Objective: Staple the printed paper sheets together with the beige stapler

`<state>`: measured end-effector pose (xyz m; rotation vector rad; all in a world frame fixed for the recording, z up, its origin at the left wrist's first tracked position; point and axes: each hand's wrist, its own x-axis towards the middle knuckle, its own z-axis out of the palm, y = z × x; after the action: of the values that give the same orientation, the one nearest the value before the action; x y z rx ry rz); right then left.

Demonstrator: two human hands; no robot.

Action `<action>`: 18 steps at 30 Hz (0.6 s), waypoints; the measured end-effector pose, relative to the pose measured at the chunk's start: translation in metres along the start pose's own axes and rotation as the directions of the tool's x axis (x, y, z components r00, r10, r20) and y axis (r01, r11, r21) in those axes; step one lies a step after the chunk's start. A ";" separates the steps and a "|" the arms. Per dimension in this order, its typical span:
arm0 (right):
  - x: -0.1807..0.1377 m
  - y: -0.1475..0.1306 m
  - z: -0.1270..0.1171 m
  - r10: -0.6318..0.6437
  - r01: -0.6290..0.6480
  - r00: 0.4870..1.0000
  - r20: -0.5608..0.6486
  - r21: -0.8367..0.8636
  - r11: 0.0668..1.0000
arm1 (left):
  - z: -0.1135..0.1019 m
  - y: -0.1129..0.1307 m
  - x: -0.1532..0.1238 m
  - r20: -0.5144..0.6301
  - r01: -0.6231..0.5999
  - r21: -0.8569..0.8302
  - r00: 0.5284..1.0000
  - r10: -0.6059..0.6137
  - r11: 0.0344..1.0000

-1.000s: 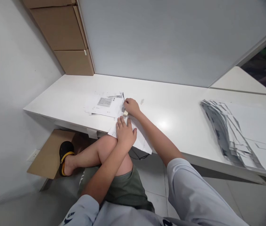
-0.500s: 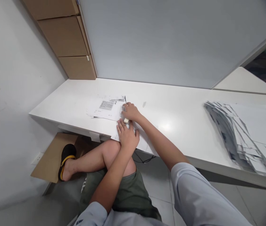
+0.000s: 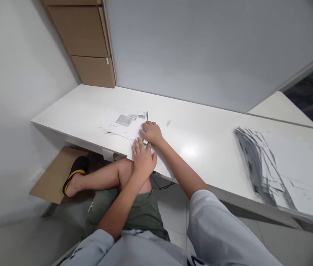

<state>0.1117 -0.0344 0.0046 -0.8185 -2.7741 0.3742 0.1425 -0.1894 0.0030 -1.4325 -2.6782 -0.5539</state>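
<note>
My right hand is curled palm-down over a small cream-coloured block. Most of that block is hidden under the palm, so its kind does not show. Just nearer to me, my left hand lies flat with its fingers stretched out, pressing on paper at the table's front edge. Left of both hands lie several overlapping printed paper sheets, one with a grey text block. A thin dark edge stands up beyond my right hand's fingers.
At the right of the white table lies a thick, uneven stack of papers. Brown cardboard boxes are piled at the back left against a grey panel. A cardboard sheet lies below, by my foot.
The camera view has tilted and shifted slightly. Both hands stay together at the same papers, and the cream block shows a little less under my right hand.
</note>
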 end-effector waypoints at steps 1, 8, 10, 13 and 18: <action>-0.001 0.001 0.000 0.000 0.000 1.000 -0.003 0.012 1.000 | -0.004 -0.004 -0.005 -0.007 -0.014 0.003 1.000 0.014 1.000; 0.000 0.008 0.001 -0.015 0.016 1.000 -0.006 0.189 0.982 | 0.001 -0.049 -0.048 0.120 -0.306 0.053 0.947 0.298 0.951; 0.000 0.011 0.001 -0.015 0.016 1.000 -0.004 0.242 0.970 | 0.004 -0.054 -0.053 0.114 -0.319 0.071 0.944 0.310 0.945; -0.001 0.013 0.001 -0.014 0.014 1.000 -0.002 0.278 0.960 | 0.007 -0.053 -0.054 0.084 -0.311 0.090 0.949 0.304 0.946; 0.000 0.012 -0.001 -0.022 0.018 1.000 0.012 0.256 0.967 | 0.008 -0.049 -0.054 0.035 -0.272 0.107 0.962 0.269 0.956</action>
<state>0.1182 -0.0246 0.0019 -0.7267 -2.6680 0.7191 0.1337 -0.2543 -0.0299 -1.7398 -2.4229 -0.3643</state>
